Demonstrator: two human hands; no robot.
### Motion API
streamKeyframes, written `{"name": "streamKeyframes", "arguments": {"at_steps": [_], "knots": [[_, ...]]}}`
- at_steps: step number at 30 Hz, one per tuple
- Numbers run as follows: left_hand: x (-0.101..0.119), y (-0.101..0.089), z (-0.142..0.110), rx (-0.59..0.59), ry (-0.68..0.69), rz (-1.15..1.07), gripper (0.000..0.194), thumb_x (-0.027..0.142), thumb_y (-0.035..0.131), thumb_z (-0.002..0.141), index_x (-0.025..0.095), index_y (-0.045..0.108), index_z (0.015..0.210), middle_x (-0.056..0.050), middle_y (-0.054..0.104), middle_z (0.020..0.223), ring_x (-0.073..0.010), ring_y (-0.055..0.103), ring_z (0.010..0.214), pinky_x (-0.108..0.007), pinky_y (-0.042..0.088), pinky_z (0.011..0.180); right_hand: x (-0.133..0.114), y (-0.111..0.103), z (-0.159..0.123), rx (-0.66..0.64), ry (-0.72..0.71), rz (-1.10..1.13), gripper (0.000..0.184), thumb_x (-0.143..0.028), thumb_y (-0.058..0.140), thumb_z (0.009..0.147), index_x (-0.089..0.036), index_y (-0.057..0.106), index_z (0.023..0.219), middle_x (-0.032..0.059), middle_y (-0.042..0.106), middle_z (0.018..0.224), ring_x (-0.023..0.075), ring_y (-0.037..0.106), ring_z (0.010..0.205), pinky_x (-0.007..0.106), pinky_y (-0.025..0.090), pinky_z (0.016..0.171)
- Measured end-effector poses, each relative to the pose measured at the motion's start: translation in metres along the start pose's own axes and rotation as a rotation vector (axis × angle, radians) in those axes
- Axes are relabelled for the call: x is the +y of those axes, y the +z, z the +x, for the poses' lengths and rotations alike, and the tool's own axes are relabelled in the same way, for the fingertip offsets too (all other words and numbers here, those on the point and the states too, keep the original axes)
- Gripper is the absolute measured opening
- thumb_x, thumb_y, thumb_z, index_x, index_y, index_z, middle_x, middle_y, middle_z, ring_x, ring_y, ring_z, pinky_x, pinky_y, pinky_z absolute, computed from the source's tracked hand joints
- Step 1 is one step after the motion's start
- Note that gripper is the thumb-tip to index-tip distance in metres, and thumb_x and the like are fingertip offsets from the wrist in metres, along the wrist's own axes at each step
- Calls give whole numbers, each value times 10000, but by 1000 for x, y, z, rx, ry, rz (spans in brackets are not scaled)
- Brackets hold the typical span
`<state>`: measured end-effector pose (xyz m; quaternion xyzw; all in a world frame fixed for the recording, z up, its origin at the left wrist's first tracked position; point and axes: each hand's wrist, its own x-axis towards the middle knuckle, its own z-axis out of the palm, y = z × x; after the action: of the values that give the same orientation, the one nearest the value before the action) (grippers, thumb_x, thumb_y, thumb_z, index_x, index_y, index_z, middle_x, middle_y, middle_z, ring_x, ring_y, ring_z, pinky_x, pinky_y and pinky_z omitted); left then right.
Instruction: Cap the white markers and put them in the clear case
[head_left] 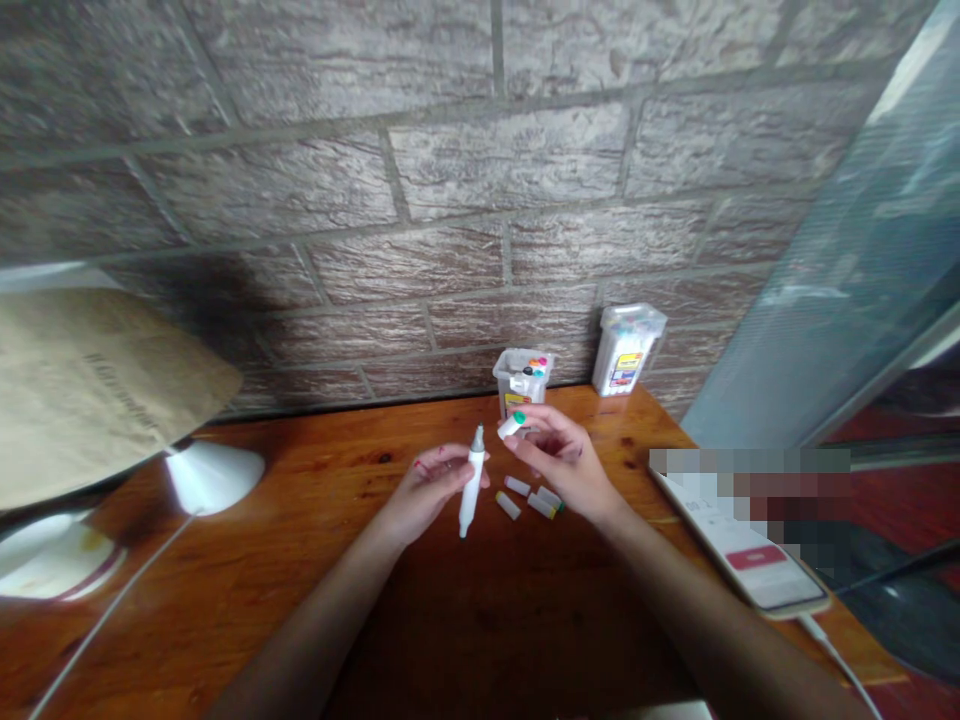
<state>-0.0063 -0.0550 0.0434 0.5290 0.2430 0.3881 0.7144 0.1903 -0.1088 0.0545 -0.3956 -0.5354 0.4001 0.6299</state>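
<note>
My left hand [435,490] grips a white marker [471,488], held nearly upright with its grey nib end bare and pointing up. Just to the right, my right hand [559,450] pinches a white marker cap with a green end [511,426], apart from the marker. Below the right hand, several loose caps [517,486] lie on the wooden table [322,560], with pink, yellow and green ends. Behind that hand stands an open clear plastic box [523,375] with a few coloured marker ends showing; the hand hides its lower part.
A second clear box of markers [628,350], lidded, stands at the back right by the brick wall [450,230]. On the right lies a phone [750,550] with a cable plugged in. At left are a lamp [214,480], a paper bag [97,380] and a bowl [56,560].
</note>
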Motion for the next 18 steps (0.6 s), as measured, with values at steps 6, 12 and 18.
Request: {"name": "streamKeyframes", "arguments": {"at_steps": [6,12,18], "knots": [[-1,-1,1,27,30,49,363,452,923,597,188,798,813,-41,749,707,-174,689,645,-289,534,697,-1,-1,-1,-26,16,74,402,-361,780,808,-314,656,1187,-21,711,965,50,452,476,202,369,419],[-7,-5,1,42,35,114,361,439,911,608,175,784,820,-48,740,695,-160,656,632,-254,492,625,4,1,-2,-72,74,164,451,-364,785,803,-341,637,1229,-39,718,986,40,431,445,203,356,411],[-7,-3,1,65,-2,119,395,438,930,550,165,761,779,-27,701,616,-131,595,528,-233,456,525,5,0,-2,-2,113,271,336,-371,785,800,-292,659,1102,-36,714,901,42,402,451,191,299,399]]}}
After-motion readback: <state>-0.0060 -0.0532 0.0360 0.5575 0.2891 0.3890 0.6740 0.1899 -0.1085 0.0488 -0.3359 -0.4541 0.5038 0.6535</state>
